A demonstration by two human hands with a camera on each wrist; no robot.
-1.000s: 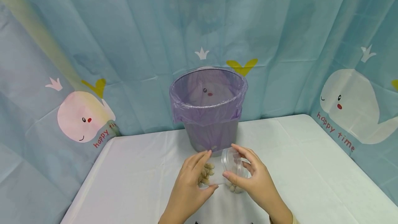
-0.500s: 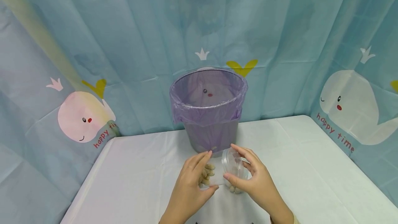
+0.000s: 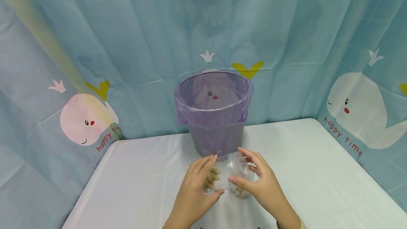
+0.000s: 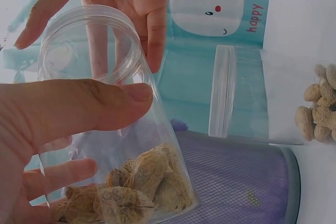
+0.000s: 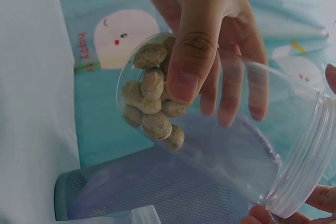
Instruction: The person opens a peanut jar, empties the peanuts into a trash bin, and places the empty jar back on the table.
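Note:
My left hand (image 3: 194, 190) grips a clear plastic jar (image 5: 241, 150) that lies tilted sideways. Unshelled peanuts (image 4: 142, 184) have gathered toward its base, near the left thumb. At the jar's ringed mouth, my right hand (image 3: 260, 181) spans the rim (image 4: 94, 19) with thumb and fingers. In the left wrist view the right palm shows behind that mouth. A second clear jar (image 4: 249, 95), with a lid and peanuts in its bottom, stands upright on the table. In the head view the right hand partly hides it.
Behind the hands stands a mesh wastebasket (image 3: 216, 137) lined with a thin purple bag (image 3: 211, 117). A white cloth (image 3: 136, 186) covers the table. Blue curtains (image 3: 143, 45) printed with whales hang at the back and on both sides.
Both hands keep nearly the same places around the tilted jar. The whole head view shifts very slightly; the second jar and wastebasket stay put.

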